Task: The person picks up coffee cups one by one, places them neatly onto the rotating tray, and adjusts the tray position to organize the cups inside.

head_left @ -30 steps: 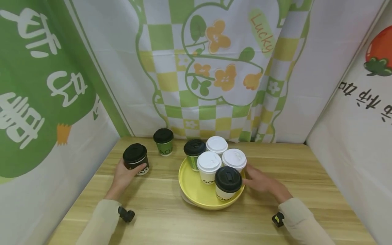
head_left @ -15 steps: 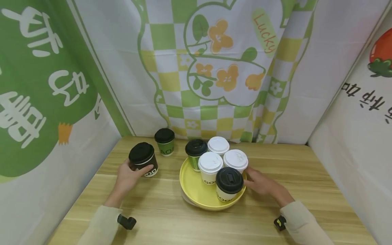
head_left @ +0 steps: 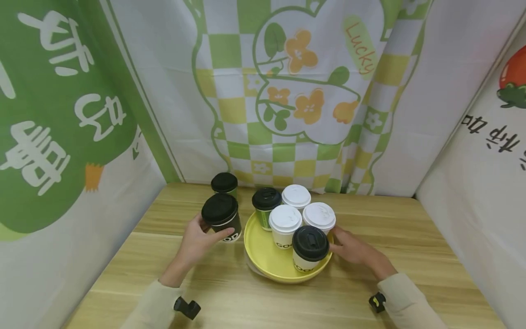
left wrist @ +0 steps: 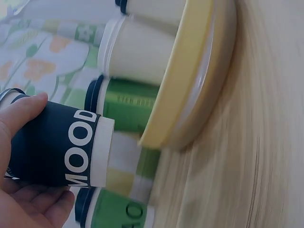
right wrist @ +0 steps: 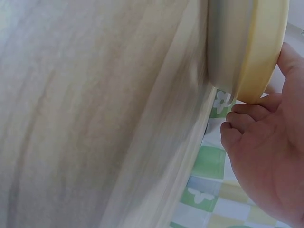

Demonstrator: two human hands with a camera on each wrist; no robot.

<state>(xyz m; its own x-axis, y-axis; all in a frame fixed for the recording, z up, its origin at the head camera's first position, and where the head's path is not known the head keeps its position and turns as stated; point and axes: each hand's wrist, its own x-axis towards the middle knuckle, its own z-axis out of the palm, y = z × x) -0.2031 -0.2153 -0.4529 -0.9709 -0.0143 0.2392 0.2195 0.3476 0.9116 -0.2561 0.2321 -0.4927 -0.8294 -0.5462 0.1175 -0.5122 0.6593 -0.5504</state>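
Observation:
My left hand point(head_left: 196, 243) grips a dark paper coffee cup point(head_left: 220, 209) with a black lid, held upright to the left of the yellow round tray point(head_left: 265, 261). In the left wrist view the cup's white lower band point(left wrist: 103, 152) is raised off the tabletop, and its sleeve reads "MOOD". My right hand point(head_left: 354, 249) holds the tray's right rim, thumb and fingers at its edge in the right wrist view. On the tray stand several lidded cups: a green cup point(head_left: 264, 218), white-lidded cups point(head_left: 285, 223) and a black-lidded white cup point(head_left: 310, 249).
A second green cup point(head_left: 224, 183) with a black lid stands behind the held cup, partly covered by it. The tray rests on a beige base point(left wrist: 209, 95) on the wooden table point(head_left: 382, 219). Printed cloth point(head_left: 263, 151) hangs along the back edge, with fabric walls at both sides.
My left hand has carried the dark cup rightward toward the tray, so it now overlaps the green cup behind. My right hand has stayed at the tray's rim. The head view has shifted slightly.

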